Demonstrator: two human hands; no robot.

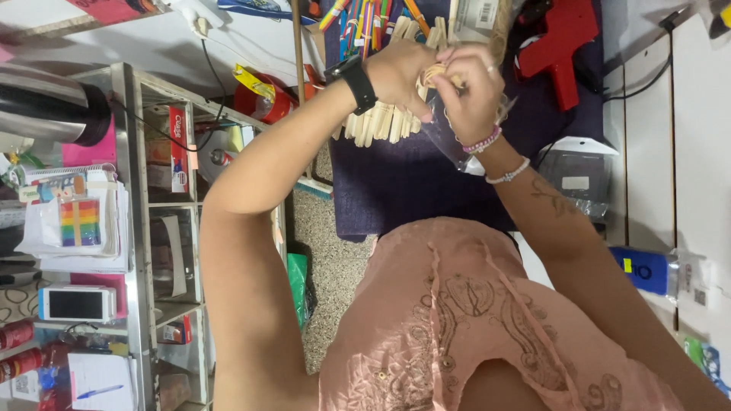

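Nearest the camera: a pink embroidered top [487, 320] fills the lower frame, with both bare forearms reaching away from it toward the work.

Left hand: the left hand [400, 72], a black watch [356, 80] on its wrist, is curled with fingers drawn together on a small bundle of pale wooden sticks [435, 74].

Right hand: the right hand [468, 91], beaded bracelets [495, 152] at its wrist, pinches the same bundle, fingertips pressed close against those of the other hand.

Where the sticks are: held between both hands above a dark purple cloth [396, 183]; a loose row of plain wooden sticks [377, 122] lies on the cloth just below, and coloured sticks [365, 19] fan out beyond.

Also in the grip: a clear plastic bag [445, 141] hangs down from the hands.

Step in hand: it looks like gathering and securing a counted bundle, possibly with a band or into the bag.

Next move calls for: I judge it needs a firm pinch from one hand while the other works, so the sticks stay squared.

Around: a red tool [563, 46] lies on the cloth to the right; a metal shelf unit [133, 228] stands at the left.

Hard to make out: the fingers cover the bundle's middle, so whether a band is on it cannot be told; the bag's mouth is hidden.
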